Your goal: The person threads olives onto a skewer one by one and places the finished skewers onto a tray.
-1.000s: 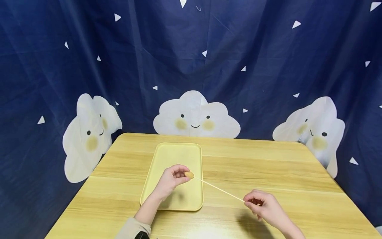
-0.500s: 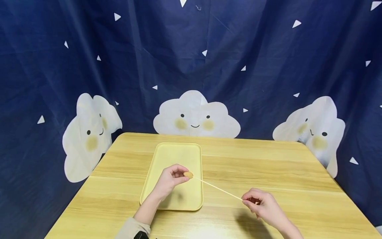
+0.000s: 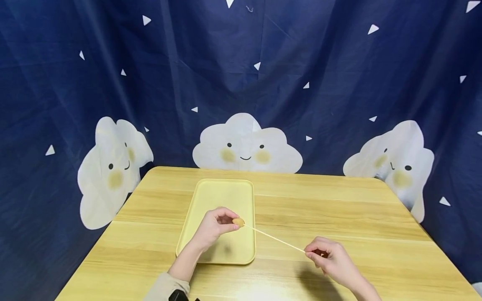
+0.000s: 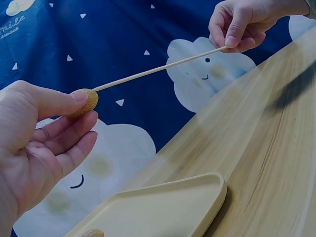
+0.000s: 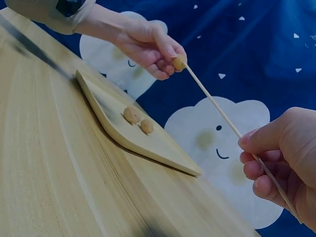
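Note:
A small golden-brown ball [image 3: 238,222], like a meatball, is pinched between thumb and fingertips of my left hand [image 3: 212,228] above the tray [image 3: 226,196]. Off to the right, my right hand [image 3: 333,261] pinches a thin wooden skewer [image 3: 274,238] near its other end. The skewer slants up to the left, and its far end meets the ball; how deep it goes in cannot be seen. In the right wrist view the skewer's rear end runs on past my fingers. Two more balls [image 5: 132,115] lie on the tray, hidden by my left hand in the head view.
The pale yellow tray rests on the left part of a wooden table [image 3: 320,200]. Behind the table hangs a dark blue curtain [image 3: 226,83] with white clouds and triangles. A dark wristband [image 3: 178,295] sits at my left sleeve.
My right hand has shifted slightly left along with the skewer, towards the ball. My left hand holds the ball in nearly the same place.

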`<act>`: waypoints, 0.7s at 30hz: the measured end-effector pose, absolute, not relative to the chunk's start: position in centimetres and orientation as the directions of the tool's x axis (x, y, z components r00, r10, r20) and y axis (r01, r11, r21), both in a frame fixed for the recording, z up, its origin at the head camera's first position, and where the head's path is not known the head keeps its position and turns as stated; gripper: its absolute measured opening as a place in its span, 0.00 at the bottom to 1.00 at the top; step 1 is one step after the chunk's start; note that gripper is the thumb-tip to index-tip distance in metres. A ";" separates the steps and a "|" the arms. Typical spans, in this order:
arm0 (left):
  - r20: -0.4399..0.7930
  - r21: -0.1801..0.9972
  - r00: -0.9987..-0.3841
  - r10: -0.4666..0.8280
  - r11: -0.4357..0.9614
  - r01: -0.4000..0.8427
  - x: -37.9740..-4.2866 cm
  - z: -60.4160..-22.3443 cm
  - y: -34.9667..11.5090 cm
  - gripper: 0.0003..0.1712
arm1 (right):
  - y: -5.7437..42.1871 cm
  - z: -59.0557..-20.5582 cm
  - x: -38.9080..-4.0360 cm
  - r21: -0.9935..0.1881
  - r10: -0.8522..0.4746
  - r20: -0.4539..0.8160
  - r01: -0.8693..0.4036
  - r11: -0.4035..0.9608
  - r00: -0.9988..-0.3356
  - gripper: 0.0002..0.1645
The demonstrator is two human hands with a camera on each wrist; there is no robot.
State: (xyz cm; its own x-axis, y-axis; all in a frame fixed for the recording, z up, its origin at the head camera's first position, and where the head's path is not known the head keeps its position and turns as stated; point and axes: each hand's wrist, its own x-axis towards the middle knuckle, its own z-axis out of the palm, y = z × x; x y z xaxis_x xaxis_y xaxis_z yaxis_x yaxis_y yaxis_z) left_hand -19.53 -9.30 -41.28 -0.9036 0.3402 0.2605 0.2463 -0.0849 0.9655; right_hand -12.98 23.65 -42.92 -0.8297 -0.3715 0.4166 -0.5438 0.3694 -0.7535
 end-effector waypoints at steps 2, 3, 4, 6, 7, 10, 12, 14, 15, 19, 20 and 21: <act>0.259 0.966 -0.906 0.336 -0.074 0.248 -19.5 -41.2 -9.3 0.15 | 23.6 -43.0 -13.1 -0.752 -0.374 0.419 -0.548 0.367 -0.827 0.14; 0.259 0.966 -0.906 0.334 -0.068 0.251 -19.5 -41.2 -9.3 0.14 | 23.6 -43.1 -13.1 -0.751 -0.376 0.422 -0.550 0.366 -0.825 0.14; 0.261 0.965 -0.906 0.333 -0.064 0.254 -19.5 -41.1 -9.3 0.14 | 23.5 -43.1 -13.1 -0.749 -0.377 0.424 -0.553 0.365 -0.824 0.14; 0.268 0.963 -0.904 0.334 -0.065 0.261 -19.4 -41.1 -9.3 0.14 | 23.5 -43.1 -13.2 -0.748 -0.377 0.429 -0.557 0.362 -0.821 0.14; 0.271 0.962 -0.903 0.333 -0.066 0.264 -19.4 -41.1 -9.3 0.14 | 23.4 -43.1 -13.2 -0.744 -0.377 0.433 -0.561 0.362 -0.819 0.14; 0.283 0.959 -0.900 0.333 -0.077 0.273 -19.4 -41.1 -9.3 0.14 | 23.3 -43.2 -13.3 -0.732 -0.372 0.449 -0.573 0.369 -0.812 0.15; 0.286 0.958 -0.899 0.330 -0.079 0.276 -19.4 -41.2 -9.4 0.14 | 23.2 -43.3 -13.3 -0.725 -0.366 0.459 -0.580 0.371 -0.809 0.15; 0.290 0.957 -0.900 0.327 -0.081 0.279 -19.4 -41.2 -9.4 0.14 | 23.1 -43.4 -13.4 -0.722 -0.364 0.466 -0.584 0.371 -0.806 0.15; 0.293 0.956 -0.899 0.326 -0.086 0.281 -19.4 -41.2 -9.4 0.14 | 23.0 -43.4 -13.4 -0.723 -0.364 0.467 -0.585 0.368 -0.806 0.15; 0.302 0.953 -0.896 0.326 -0.101 0.284 -19.4 -41.3 -9.5 0.15 | 22.8 -43.5 -13.5 -0.727 -0.369 0.475 -0.592 0.348 -0.799 0.16; 0.303 0.953 -0.895 0.328 -0.106 0.284 -19.4 -41.3 -9.5 0.15 | 22.7 -43.5 -13.5 -0.726 -0.369 0.479 -0.595 0.344 -0.797 0.16; 0.303 0.953 -0.894 0.331 -0.110 0.282 -19.4 -41.3 -9.5 0.15 | 22.7 -43.4 -13.5 -0.726 -0.366 0.485 -0.599 0.338 -0.794 0.16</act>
